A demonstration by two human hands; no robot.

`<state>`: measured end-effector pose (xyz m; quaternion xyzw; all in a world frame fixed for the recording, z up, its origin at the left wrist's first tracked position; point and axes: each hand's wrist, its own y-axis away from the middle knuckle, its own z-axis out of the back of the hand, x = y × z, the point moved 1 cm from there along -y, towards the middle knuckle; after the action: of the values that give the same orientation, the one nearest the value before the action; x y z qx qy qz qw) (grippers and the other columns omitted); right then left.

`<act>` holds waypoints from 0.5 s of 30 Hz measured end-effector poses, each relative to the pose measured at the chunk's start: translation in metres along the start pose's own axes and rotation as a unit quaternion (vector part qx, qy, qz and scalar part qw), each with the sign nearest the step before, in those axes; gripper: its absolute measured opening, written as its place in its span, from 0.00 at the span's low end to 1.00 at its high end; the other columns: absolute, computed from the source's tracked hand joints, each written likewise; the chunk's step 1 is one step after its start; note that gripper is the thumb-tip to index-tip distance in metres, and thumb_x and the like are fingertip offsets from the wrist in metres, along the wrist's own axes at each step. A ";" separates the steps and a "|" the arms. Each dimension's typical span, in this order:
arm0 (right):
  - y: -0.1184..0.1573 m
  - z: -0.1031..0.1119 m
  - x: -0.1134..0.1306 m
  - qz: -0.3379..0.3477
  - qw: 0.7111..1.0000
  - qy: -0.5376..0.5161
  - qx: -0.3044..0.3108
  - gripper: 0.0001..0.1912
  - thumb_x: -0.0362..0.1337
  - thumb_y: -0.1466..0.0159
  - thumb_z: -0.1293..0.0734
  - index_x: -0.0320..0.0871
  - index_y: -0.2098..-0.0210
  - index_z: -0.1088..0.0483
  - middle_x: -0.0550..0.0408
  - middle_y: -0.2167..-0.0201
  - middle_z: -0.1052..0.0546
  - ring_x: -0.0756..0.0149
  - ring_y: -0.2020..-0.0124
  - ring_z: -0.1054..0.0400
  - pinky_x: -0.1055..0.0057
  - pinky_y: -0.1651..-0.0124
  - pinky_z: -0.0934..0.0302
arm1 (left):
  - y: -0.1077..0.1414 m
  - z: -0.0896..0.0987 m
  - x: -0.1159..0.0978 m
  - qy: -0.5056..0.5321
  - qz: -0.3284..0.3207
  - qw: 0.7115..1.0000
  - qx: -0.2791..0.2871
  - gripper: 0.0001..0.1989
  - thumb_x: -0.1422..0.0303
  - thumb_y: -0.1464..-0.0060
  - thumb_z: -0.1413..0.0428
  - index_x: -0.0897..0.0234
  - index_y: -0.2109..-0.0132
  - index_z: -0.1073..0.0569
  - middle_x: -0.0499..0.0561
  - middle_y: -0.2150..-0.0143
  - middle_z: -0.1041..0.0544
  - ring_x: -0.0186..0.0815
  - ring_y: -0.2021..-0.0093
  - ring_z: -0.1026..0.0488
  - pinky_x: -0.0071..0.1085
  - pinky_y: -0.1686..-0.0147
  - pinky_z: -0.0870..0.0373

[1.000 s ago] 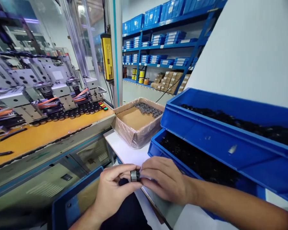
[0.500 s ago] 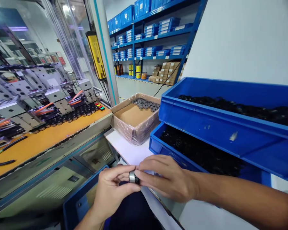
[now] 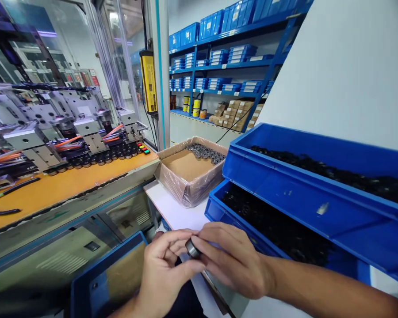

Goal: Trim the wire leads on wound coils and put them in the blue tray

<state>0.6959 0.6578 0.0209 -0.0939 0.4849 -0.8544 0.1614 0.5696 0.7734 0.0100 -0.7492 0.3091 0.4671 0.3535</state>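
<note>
A small dark metal ring with a black part [image 3: 193, 249] sits between my two hands, its edge tilted toward me. My right hand [image 3: 234, 258] pinches it from the right with its fingertips. From the left, my left hand [image 3: 167, 260] curves around it, index finger above and thumb below. The fingers partly cover the ring, so its far side is hidden. Behind the hands is a plastic-lined cardboard box [image 3: 189, 187] with many grey ring-like parts [image 3: 205, 153] at its back.
Two stacked blue bins [image 3: 268, 172] with black parts stand at right. A machine with an orange work surface [image 3: 69, 185] fills the left, holding a row of round parts and pliers-like handles [image 3: 3, 212]. Another blue bin [image 3: 82, 282] is low at left. Blue shelving [image 3: 199, 70] stands behind.
The ring has turned in the fingers: its shiny outer band faced me before, and a darker, tilted side shows now. Both hands stay on it. The view has shifted slightly left.
</note>
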 end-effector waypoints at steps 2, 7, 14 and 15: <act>-0.001 0.000 0.001 -0.040 0.999 -0.031 0.003 0.10 0.23 0.35 0.36 0.27 0.54 0.29 0.42 0.62 0.24 0.60 0.57 0.29 0.64 0.57 0.26 | -0.003 0.007 -0.006 -0.119 -0.093 0.989 0.011 0.21 0.75 0.59 0.28 0.54 0.56 0.17 0.51 0.60 0.15 0.34 0.61 0.18 0.22 0.59 0.21; -0.003 0.000 0.006 -0.095 0.991 -0.090 0.024 0.10 0.21 0.36 0.37 0.29 0.55 0.29 0.42 0.63 0.24 0.62 0.59 0.28 0.66 0.57 0.26 | -0.004 0.020 -0.012 -0.288 -0.256 0.921 0.050 0.12 0.75 0.52 0.32 0.63 0.58 0.17 0.52 0.67 0.18 0.30 0.68 0.20 0.19 0.64 0.23; -0.002 -0.002 0.004 -0.042 0.999 -0.026 0.019 0.10 0.23 0.35 0.36 0.30 0.54 0.30 0.43 0.64 0.24 0.61 0.59 0.29 0.62 0.59 0.26 | -0.006 0.017 0.004 -0.152 -0.096 0.983 0.022 0.15 0.69 0.58 0.28 0.58 0.60 0.18 0.51 0.59 0.18 0.35 0.57 0.21 0.24 0.54 0.25; -0.003 -0.002 0.003 -0.040 0.999 -0.024 0.018 0.10 0.23 0.35 0.36 0.30 0.54 0.30 0.43 0.64 0.24 0.61 0.59 0.29 0.62 0.59 0.26 | -0.007 0.017 0.007 -0.113 -0.060 0.992 0.021 0.14 0.69 0.59 0.28 0.58 0.62 0.18 0.50 0.60 0.18 0.34 0.58 0.22 0.23 0.56 0.26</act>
<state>0.6921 0.6597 0.0226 -0.1306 0.4613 -0.8663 0.1404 0.5698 0.7901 0.0001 -0.7012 0.2311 0.5205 0.4289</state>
